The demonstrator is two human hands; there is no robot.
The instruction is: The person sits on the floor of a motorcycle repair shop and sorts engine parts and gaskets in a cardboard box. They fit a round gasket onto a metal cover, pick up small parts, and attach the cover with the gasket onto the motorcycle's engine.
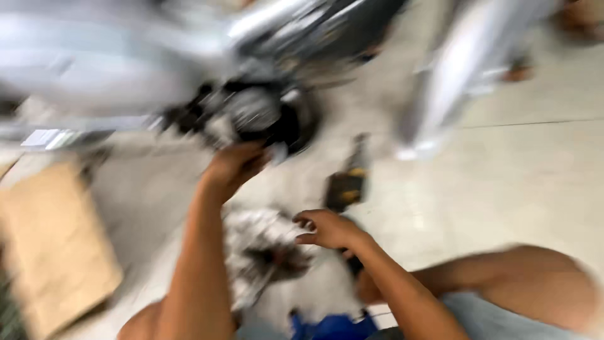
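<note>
On a pale tiled floor [522, 182], under a blurred silver motorcycle body [100, 69], I see my two bare hands at work. My left hand [234, 165] reaches up to the dark round engine part [264, 116] low on the machine; the fingers curl against its lower edge, but the blur keeps me from telling whether they grip it or only touch. My right hand [327, 230] hovers lower, fingers bent and loosely spread, holding nothing I can make out. Just beside and below it lies a grey metal engine cover [264, 252] on the floor, between my forearms. A black and yellow power tool [347, 182] lies just beyond the right hand. A flat piece of brown cardboard [53, 245] lies at left.
</note>
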